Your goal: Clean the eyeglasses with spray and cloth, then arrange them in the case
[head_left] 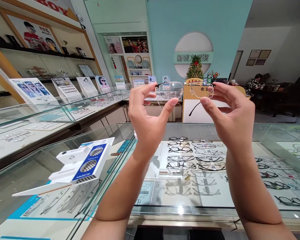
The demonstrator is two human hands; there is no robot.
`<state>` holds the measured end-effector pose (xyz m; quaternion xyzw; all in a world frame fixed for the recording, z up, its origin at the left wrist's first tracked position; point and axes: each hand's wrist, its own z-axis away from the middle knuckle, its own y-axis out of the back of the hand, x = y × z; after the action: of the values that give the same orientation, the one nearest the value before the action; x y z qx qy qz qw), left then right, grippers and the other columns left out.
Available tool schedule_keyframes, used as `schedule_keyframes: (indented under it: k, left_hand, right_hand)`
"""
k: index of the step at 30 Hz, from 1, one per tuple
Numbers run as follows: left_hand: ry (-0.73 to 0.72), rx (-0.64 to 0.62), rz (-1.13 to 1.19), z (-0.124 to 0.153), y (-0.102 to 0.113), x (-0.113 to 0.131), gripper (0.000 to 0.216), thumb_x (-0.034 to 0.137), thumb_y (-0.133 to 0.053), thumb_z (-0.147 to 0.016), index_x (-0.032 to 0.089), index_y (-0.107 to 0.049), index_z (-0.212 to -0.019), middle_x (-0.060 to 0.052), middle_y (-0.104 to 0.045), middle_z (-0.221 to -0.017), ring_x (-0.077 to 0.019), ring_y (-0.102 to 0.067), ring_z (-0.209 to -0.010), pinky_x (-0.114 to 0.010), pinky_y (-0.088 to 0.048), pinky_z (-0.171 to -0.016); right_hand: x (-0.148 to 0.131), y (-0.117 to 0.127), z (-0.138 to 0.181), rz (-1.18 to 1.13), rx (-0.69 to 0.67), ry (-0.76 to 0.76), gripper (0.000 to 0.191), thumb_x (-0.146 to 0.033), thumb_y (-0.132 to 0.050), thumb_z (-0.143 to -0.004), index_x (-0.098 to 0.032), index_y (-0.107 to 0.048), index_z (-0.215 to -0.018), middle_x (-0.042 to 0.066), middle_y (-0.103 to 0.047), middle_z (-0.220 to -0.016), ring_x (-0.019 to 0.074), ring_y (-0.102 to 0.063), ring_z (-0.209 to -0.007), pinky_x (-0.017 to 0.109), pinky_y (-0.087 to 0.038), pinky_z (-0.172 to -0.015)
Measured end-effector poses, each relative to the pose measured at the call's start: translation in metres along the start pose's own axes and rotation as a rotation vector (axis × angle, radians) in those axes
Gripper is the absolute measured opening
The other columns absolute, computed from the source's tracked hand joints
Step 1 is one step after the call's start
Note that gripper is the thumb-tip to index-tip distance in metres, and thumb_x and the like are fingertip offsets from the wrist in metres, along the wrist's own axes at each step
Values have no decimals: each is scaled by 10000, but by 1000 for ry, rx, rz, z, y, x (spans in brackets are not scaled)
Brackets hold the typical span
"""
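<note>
I hold a pair of thin-framed glasses [185, 89] with clear lenses up at chest height, over a glass display counter [215, 133]. My left hand [146, 113] pinches the left lens rim between thumb and fingers. My right hand [230, 113] pinches the right rim the same way. A dark temple arm hangs down from the frame between my hands. Both forearms rise from the bottom of the view.
Several rows of glasses [195, 156] lie inside the counter below. A blue-and-white box [90, 163] rests on the glass at left. More glass cases [52, 113] with leaflets line the left side. A cashier desk [200, 106] with a small decorated tree stands ahead; a person [253, 85] sits far right.
</note>
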<state>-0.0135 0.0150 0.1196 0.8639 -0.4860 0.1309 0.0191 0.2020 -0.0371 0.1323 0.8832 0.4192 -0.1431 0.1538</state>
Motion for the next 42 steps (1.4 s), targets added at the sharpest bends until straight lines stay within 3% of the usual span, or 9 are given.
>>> schedule_keyframes:
  k: [9, 18, 28, 33, 37, 42]
  left_hand:
    - [-5, -15, -44, 5, -3, -5, 538, 657, -782, -984, 323, -661, -1388, -75, -691, -1351, -256, -704, -1108, -430, -568, -967]
    - [-10, 12, -46, 5, -2, -2, 547, 651, -797, -973, 327, -661, -1392, -83, -658, -1357, -276, -681, -1159, -452, -559, -1026]
    - [-34, 22, -72, 6, -2, 0, 589, 648, -803, -963, 338, -639, -1435, -99, -642, -1362, -327, -618, -1289, -522, -565, -1095]
    - [-78, 39, -111, 6, -1, 1, 590, 640, -821, -951, 348, -653, -1435, -92, -661, -1337, -319, -642, -1253, -509, -587, -1065]
    - [-88, 46, -127, 5, 0, -1, 589, 650, -810, -958, 342, -651, -1435, -88, -682, -1331, -301, -670, -1208, -480, -593, -1029]
    - [-23, -16, -55, 4, -4, -18, 576, 693, -757, -984, 347, -639, -1428, -82, -712, -1361, -265, -733, -1139, -438, -610, -960]
  right_hand:
    - [-1, 4, 0, -6, 8, -34, 472, -550, -804, -975, -294, -812, -1372, 113, -837, -1301, 323, -825, -1115, 529, -733, -889]
    - [4, 3, -2, -29, -79, -84, 534, -623, -814, -950, -278, -823, -1357, 128, -835, -1303, 349, -810, -1176, 536, -728, -908]
    - [4, 2, -6, -58, -173, -149, 442, -572, -816, -957, -249, -861, -1255, 101, -863, -1213, 304, -827, -1103, 456, -724, -841]
    - [7, 1, -7, -50, -188, -144, 429, -527, -800, -966, -242, -854, -1282, 105, -862, -1214, 301, -822, -1110, 450, -725, -837]
    - [7, -1, -6, -30, -166, -134, 430, -522, -788, -977, -243, -839, -1300, 112, -854, -1221, 313, -815, -1131, 480, -719, -875]
    - [1, -7, -3, 19, -4, -1, 414, -540, -738, -1026, -316, -776, -1372, 107, -797, -1322, 311, -792, -1163, 512, -701, -947]
